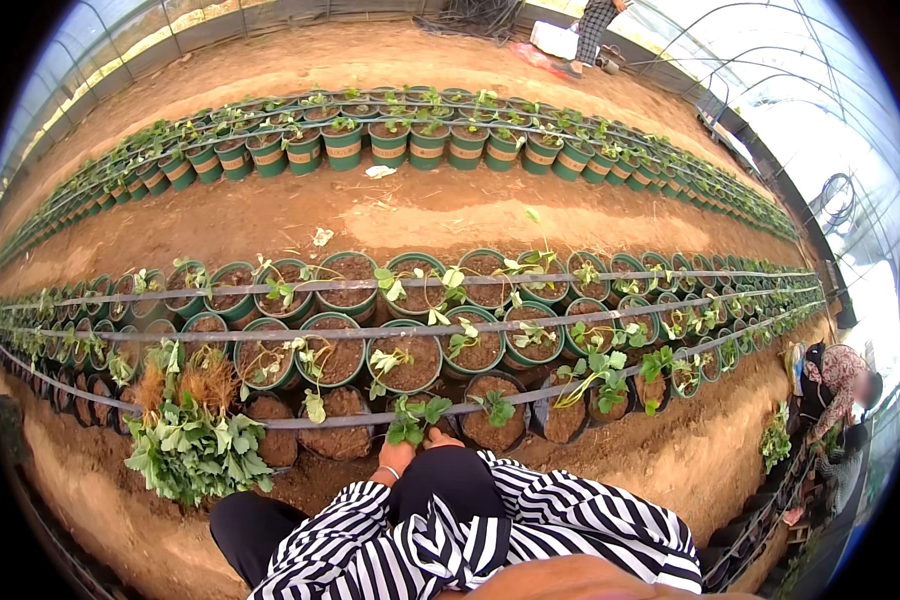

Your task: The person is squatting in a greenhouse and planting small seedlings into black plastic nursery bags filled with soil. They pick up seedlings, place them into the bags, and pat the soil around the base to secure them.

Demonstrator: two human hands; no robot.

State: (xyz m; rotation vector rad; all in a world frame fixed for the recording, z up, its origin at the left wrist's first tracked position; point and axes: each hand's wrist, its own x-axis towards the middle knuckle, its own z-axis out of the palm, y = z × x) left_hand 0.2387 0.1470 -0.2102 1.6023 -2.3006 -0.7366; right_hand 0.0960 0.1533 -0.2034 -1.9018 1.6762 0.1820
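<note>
Both my hands are at a small leafy seedling (pixel 411 420) in the nearest row, just in front of my knee. My left hand (pixel 397 456) is at the seedling's lower left side, its fingers partly hidden by the leaves. My right hand (pixel 441 439) lies close on its right, mostly hidden behind my knee. Whether either hand grips the stem cannot be told. Beside them, a black pot (pixel 493 435) of soil holds another seedling. At the left, a large bundle of leafy plants (pixel 199 450) with bare brown roots (pixel 208 384) rests on the near pots.
Rows of green pots (pixel 330 352) with small plants stretch across, with dark drip-irrigation pipes (pixel 450 327) over them. Beyond the dirt aisle (pixel 450 210) stands another pot row (pixel 343 150). A person (pixel 594 30) stands at the far edge; two people (pixel 840 382) crouch at the right.
</note>
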